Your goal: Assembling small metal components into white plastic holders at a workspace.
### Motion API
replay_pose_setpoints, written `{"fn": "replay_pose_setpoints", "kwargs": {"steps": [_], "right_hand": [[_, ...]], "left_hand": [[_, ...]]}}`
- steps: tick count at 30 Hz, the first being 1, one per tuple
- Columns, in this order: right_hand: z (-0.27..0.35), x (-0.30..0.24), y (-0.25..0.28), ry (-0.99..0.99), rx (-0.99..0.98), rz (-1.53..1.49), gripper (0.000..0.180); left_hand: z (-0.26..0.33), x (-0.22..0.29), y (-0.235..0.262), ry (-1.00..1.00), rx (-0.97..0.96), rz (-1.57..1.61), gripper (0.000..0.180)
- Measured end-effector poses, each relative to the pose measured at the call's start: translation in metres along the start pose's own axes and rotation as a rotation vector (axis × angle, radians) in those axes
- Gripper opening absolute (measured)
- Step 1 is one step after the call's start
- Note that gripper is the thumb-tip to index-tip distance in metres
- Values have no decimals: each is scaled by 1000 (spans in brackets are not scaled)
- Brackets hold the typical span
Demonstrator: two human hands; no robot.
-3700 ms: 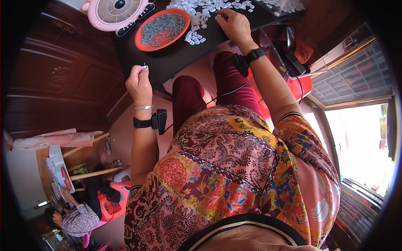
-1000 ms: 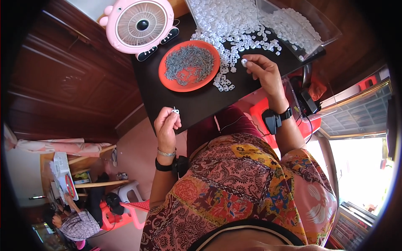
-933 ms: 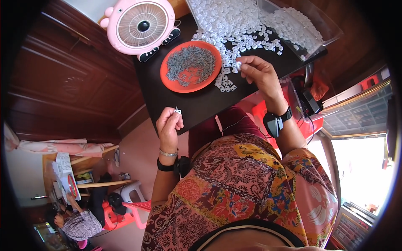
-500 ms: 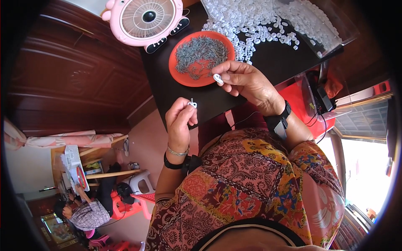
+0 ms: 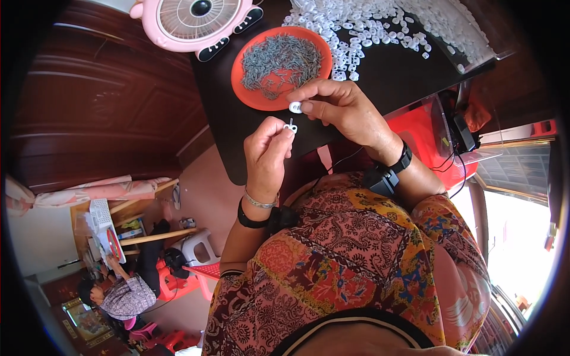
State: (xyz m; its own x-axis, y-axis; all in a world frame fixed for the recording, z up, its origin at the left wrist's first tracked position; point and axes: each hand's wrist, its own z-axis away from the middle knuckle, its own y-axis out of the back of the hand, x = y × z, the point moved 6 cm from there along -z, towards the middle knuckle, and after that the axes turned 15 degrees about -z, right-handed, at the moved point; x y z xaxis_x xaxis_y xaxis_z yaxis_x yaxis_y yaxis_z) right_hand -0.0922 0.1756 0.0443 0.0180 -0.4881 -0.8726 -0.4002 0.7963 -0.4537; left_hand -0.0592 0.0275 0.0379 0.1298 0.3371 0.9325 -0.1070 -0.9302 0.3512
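My left hand (image 5: 268,155) pinches a small white plastic piece with a thin metal pin (image 5: 290,126) standing in it, held above the near edge of the black table (image 5: 249,148). My right hand (image 5: 341,108) holds another small white plastic piece (image 5: 295,107) between thumb and fingers, just above and right of the left one. Behind both hands lies an orange plate (image 5: 252,95) heaped with small grey metal pins (image 5: 279,56). A spread of white plastic pieces (image 5: 368,29) covers the table beyond it.
A pink desk fan (image 5: 193,21) stands at the table's far left. Red stools (image 5: 421,136) and black cables sit under the table at the right. Dark wood panelling runs along the left. Another person (image 5: 122,293) sits at a small table at the lower left.
My right hand came back from the pile of white pieces with one piece and now sits close to my left hand. The view has shifted so the table lies higher.
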Motion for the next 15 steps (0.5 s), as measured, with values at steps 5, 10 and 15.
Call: {"fn": "replay_pose_setpoints", "kwargs": {"steps": [5,10,15], "right_hand": [[1,9,0,-14,-52,-5,19],[-1,11,-3,-22,-112,0,17],[2,10,-3,-20,-116,4,16]], "left_hand": [[3,-3,1,17,17,-41,18],[5,-4,0,43,23,-19,18],[6,-4,-2,49,6,-25,18]]}}
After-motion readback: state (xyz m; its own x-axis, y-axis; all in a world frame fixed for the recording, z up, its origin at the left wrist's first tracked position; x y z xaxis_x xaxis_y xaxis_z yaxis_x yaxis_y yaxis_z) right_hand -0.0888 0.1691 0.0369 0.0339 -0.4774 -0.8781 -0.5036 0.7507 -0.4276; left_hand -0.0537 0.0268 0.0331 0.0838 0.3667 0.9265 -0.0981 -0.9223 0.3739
